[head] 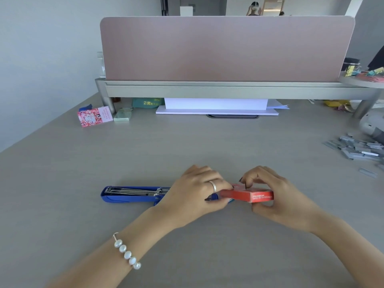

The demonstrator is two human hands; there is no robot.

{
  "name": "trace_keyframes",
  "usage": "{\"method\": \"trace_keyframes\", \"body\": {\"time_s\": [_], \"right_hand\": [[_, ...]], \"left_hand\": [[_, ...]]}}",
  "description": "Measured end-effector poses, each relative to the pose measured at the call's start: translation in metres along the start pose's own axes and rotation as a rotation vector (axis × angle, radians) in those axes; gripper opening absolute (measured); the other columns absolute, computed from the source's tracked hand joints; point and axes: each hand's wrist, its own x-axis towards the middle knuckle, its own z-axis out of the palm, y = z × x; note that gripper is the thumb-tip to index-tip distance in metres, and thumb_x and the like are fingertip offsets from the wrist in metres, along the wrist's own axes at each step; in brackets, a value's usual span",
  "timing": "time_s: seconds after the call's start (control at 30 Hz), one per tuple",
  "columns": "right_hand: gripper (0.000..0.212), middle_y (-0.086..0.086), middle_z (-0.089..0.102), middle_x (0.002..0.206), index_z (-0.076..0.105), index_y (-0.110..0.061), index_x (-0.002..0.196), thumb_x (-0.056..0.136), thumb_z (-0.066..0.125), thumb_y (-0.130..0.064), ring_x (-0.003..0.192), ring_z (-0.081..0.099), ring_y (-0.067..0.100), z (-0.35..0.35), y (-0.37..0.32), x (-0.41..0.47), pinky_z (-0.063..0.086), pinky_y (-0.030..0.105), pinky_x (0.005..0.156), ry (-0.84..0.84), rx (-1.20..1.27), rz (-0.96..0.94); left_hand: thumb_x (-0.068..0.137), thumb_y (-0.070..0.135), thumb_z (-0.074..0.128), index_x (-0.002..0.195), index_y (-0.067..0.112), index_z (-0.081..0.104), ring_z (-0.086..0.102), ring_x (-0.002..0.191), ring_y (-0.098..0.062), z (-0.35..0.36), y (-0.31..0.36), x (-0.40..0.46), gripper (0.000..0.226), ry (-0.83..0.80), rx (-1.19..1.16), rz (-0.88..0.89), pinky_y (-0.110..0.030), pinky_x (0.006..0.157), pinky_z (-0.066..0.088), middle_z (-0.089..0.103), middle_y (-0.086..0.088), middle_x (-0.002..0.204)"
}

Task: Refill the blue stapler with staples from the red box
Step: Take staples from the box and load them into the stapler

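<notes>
Red box (248,195): desk centre, gripped between both my hands.
Left hand (196,192): clasps its 9 o'clock end.
Right hand (276,192): clasps its 3 o'clock end, fingertips at the flap.
Blue stapler (133,194): lying opened, 9 o'clock of box.
Loose staples (357,147): 2 o'clock.

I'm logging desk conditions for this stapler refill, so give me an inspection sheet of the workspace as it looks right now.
Surface: grey desk, bare in the middle.
Job's things: blue stapler lies opened flat, metal staple channel exposed; red box is held just right of it.
Clutter: loose staple strips piled at the right edge; pink patterned card and small green box at back left; white paper stack under the shelf.
Hands: left hand and right hand both grip the red box, fingers at its flap.
Cables: nothing seen.
Surroundings: pink divider panel on a grey shelf; a person stands beyond it.
</notes>
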Motion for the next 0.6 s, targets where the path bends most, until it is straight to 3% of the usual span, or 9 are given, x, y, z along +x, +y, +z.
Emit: {"method": "trace_keyframes", "body": {"time_s": [0.13, 0.23, 0.33, 0.5, 0.6], "right_hand": [[0.034, -0.009, 0.061, 0.089, 0.053, -0.034, 0.086, 0.067, 0.066, -0.009, 0.088, 0.058, 0.013, 0.000, 0.003, 0.001, 0.045, 0.020, 0.072, 0.044, -0.044, 0.019], [0.031, -0.008, 0.061, 0.095, 0.054, -0.029, 0.087, 0.065, 0.061, -0.009, 0.084, 0.060, 0.014, 0.003, 0.002, 0.001, 0.048, 0.024, 0.068, 0.033, 0.020, 0.034], [0.030, -0.007, 0.060, 0.096, 0.056, -0.020, 0.087, 0.068, 0.065, 0.002, 0.079, 0.060, 0.015, 0.005, 0.001, 0.001, 0.046, 0.016, 0.065, 0.049, 0.056, 0.038], [0.029, 0.001, 0.064, 0.080, 0.054, -0.017, 0.087, 0.071, 0.065, 0.004, 0.068, 0.058, 0.016, 0.008, -0.004, 0.001, 0.042, 0.017, 0.061, 0.033, 0.116, 0.068], [0.029, -0.002, 0.063, 0.080, 0.053, -0.018, 0.088, 0.072, 0.066, 0.003, 0.065, 0.056, 0.012, 0.009, -0.008, 0.001, 0.040, 0.013, 0.059, 0.031, 0.136, 0.081]], "left_hand": [[0.085, 0.030, 0.056, 0.094, 0.019, 0.072, 0.048, 0.071, -0.011, -0.008, -0.001, -0.001, 0.021, -0.011, -0.071, -0.014, -0.020, 0.070, 0.036, 0.066, 0.004, 0.079], [0.088, 0.028, 0.049, 0.101, 0.018, 0.070, 0.050, 0.073, -0.011, -0.013, 0.000, -0.006, 0.027, -0.040, -0.160, -0.060, -0.022, 0.069, 0.041, 0.065, 0.001, 0.082], [0.089, 0.029, 0.047, 0.120, 0.026, 0.054, 0.052, 0.077, -0.010, -0.017, 0.003, -0.006, 0.032, -0.034, -0.190, -0.099, -0.023, 0.071, 0.043, 0.066, 0.002, 0.084], [0.076, 0.000, 0.057, 0.112, 0.025, 0.043, 0.046, 0.065, -0.020, -0.015, -0.002, -0.008, 0.045, -0.047, 0.247, 0.196, -0.028, 0.060, 0.042, 0.062, 0.000, 0.085], [0.078, 0.003, 0.059, 0.102, 0.022, 0.051, 0.048, 0.067, -0.019, -0.014, -0.003, -0.007, 0.031, 0.006, 0.259, 0.172, -0.029, 0.062, 0.043, 0.059, 0.003, 0.087]]}}
